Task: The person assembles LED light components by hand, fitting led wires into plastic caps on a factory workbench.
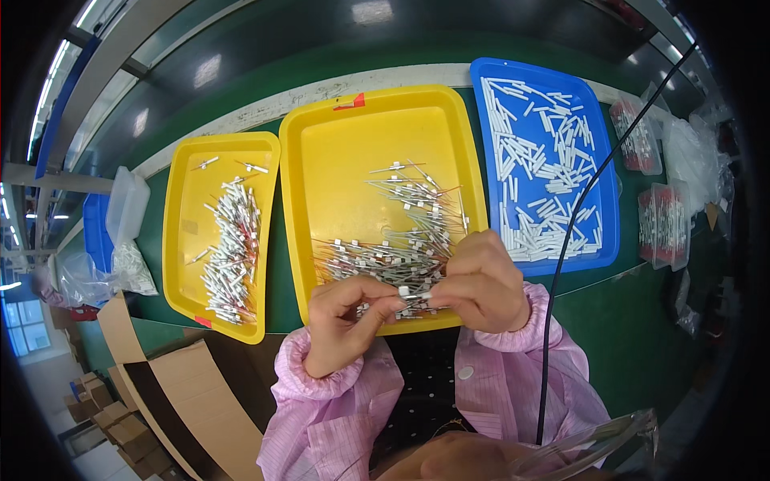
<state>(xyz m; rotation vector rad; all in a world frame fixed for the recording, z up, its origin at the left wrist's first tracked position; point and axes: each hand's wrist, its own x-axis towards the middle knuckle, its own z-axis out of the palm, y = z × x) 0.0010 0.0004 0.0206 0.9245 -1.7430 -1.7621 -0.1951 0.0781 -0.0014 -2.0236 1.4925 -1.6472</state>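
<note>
Over the front edge of the middle yellow tray [293, 200], both hands meet at one small wired component [415, 296] with a white block on it. My left hand [349, 317] pinches it between thumb and fingers near the block. The fingertips of my right hand [485, 284] close on its other end, where a whitish piece shows; the exact join is too small to make out. Beneath and behind the hands lies a heap of similar wired components [385, 252] with white blocks, grey bodies and reddish leads.
A smaller yellow tray [180, 216] at left holds more white-sleeved components [233, 252]. At right, a blue tray [609, 232] holds loose white tubes [553, 172]. A black cable [571, 216] crosses in front of it. Clear boxes [664, 224] stand far right; an open carton [204, 401] sits lower left.
</note>
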